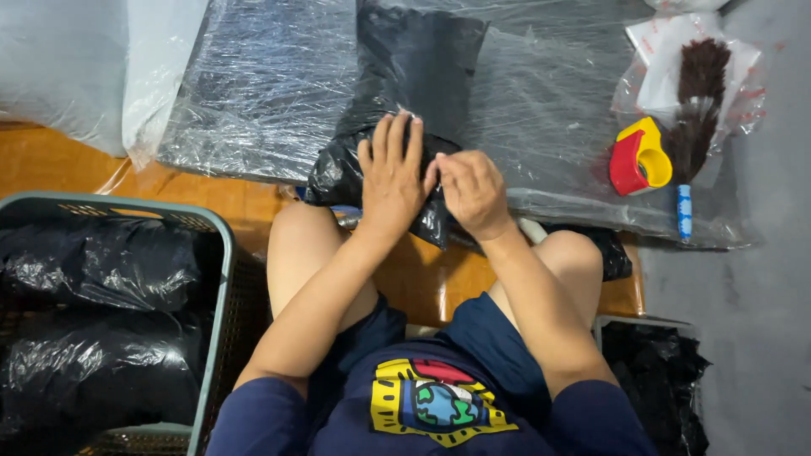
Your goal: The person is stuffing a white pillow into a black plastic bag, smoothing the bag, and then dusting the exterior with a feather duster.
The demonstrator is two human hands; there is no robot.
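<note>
Black bag (338, 173) — under left hand (391, 173), right hand (473, 192) beside

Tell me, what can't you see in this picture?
- What is inside the black bag: head view, its dark plastic hides it.
- The right hand fingertips: curled against the bag, so their grip is unclear.
- What lies under the left hand, pressed flat on the bag.
- The basket: cut off by the left and bottom edges.
</note>
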